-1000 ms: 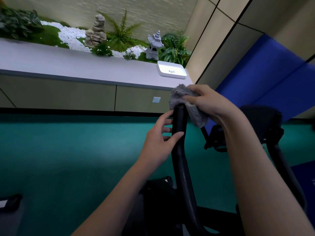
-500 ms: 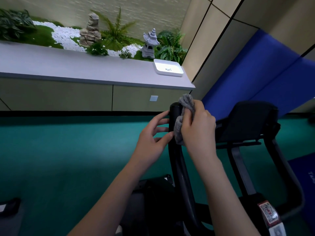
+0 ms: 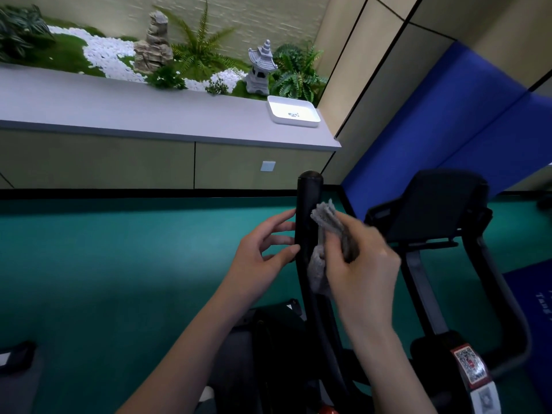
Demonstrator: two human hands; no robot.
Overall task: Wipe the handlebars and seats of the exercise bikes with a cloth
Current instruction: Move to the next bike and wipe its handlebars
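Right hand (image 3: 360, 265): grip closed round grey cloth (image 3: 325, 219), pressing it against the right side of the upright handlebar (image 3: 308, 201), below the cap. Mid-wipe, I judge. Left hand (image 3: 263, 252): grip loose, fingertips on the bar's left side, likely steadying. Far: white tray (image 3: 292, 112) on tabletop (image 3: 149, 115).

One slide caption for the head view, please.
Right hand holds a grey cloth against the black handlebar; left hand touches it.

We list: one long grey counter (image 3: 149, 115), a white tray (image 3: 294, 113) at its right end; behind it a stone pagoda lantern (image 3: 261, 70), rock figure (image 3: 153, 46), ferns (image 3: 200, 52), white pebbles (image 3: 107, 58); teal floor (image 3: 119, 264); blue mat (image 3: 448, 130) against the right wall.
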